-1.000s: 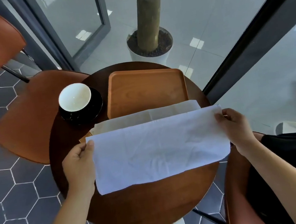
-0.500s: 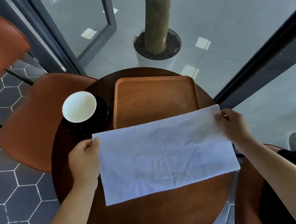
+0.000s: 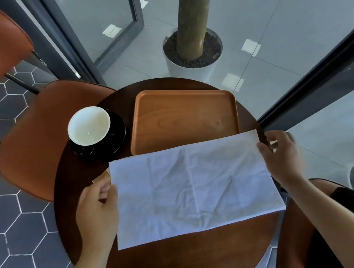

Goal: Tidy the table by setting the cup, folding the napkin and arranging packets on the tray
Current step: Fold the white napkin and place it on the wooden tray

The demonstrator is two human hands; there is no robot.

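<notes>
The white napkin [image 3: 190, 187] lies folded in half on the round dark table [image 3: 185, 259], its far edge over the front rim of the wooden tray [image 3: 183, 115]. My left hand [image 3: 96, 210] rests at the napkin's left edge with loosely curled fingers, below the napkin's far left corner. My right hand [image 3: 283, 155] hovers at the far right corner with its fingers spread, a fingertip touching the cloth. A white cup [image 3: 89, 125] sits on a black saucer [image 3: 116, 144] left of the tray. A tan packet corner [image 3: 102, 176] peeks out beside the napkin.
An orange chair [image 3: 41, 137] stands close on the table's left and another chair [image 3: 295, 230] on the right near my dark-clothed lap. Beyond the table are glass panels, a dark door frame and a potted tree trunk [image 3: 192, 23]. The tray holds nothing.
The lifted napkin half came forward and down onto the other half, so the napkin now lies flat. Both hands have loosened off its far corners.
</notes>
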